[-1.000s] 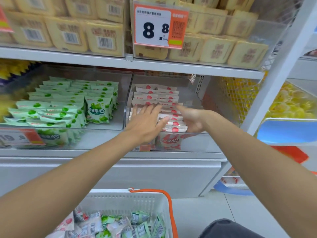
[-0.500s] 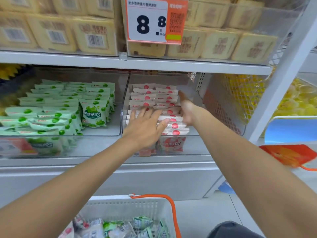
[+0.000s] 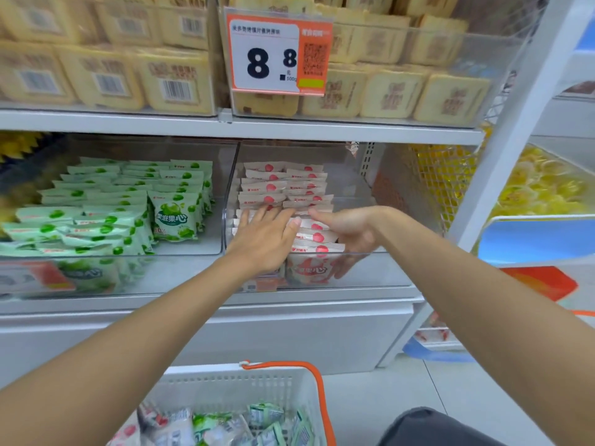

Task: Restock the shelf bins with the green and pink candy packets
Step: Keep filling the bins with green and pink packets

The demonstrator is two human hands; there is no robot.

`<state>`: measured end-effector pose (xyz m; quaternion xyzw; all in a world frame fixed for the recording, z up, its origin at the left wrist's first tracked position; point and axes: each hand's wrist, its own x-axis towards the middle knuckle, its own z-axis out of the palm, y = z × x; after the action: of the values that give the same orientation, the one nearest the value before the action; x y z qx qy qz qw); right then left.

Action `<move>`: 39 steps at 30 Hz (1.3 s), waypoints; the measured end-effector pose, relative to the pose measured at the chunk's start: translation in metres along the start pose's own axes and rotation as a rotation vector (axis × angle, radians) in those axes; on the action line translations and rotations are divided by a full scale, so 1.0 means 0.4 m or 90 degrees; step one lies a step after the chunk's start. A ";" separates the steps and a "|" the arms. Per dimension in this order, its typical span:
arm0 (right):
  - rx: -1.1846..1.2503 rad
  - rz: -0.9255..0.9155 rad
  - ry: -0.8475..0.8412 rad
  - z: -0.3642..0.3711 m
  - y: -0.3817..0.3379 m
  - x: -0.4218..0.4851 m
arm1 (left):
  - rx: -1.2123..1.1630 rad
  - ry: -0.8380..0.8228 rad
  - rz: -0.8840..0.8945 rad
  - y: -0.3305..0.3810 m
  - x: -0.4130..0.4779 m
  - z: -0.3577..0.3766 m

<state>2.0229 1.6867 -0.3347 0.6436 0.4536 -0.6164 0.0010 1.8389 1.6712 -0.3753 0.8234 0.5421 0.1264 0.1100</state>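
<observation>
Pink candy packets [image 3: 283, 188] stand in two rows in the right clear bin [image 3: 380, 272] on the middle shelf. My left hand [image 3: 267, 233] lies flat with straight fingers on top of the front pink packets. My right hand [image 3: 349, 235] sits against the right side of the same rows, thumb stretched over the top, fingers pointing down beside the front packet. Green candy packets [image 3: 174, 214] fill the left clear bin [image 3: 199, 249]. Neither hand lifts a packet.
A white basket [image 3: 225, 384] with an orange handle sits below me, holding several loose green and pink packets [image 3: 222, 426]. Yellow boxed goods and an 8.8 price tag [image 3: 277, 56] occupy the shelf above. A white upright post [image 3: 502, 149] stands right of the pink bin.
My right hand reached back along the right side of the pink rows, then came forward to the front packets. My left hand stayed on top of the rows.
</observation>
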 end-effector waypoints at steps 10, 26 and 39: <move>0.256 -0.124 0.302 -0.128 0.006 0.061 | -0.038 0.098 -0.028 0.002 0.137 -0.045; 0.435 -0.252 0.296 -0.102 -0.122 0.178 | 0.072 0.082 -0.065 -0.054 0.182 0.025; 0.461 -0.263 0.286 -0.099 -0.113 0.157 | -0.069 0.152 -0.074 -0.034 0.175 0.011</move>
<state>2.0170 1.7720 -0.3501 0.6165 0.3169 -0.5677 -0.4440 1.8553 1.7409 -0.3776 0.7626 0.5905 0.2459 0.0966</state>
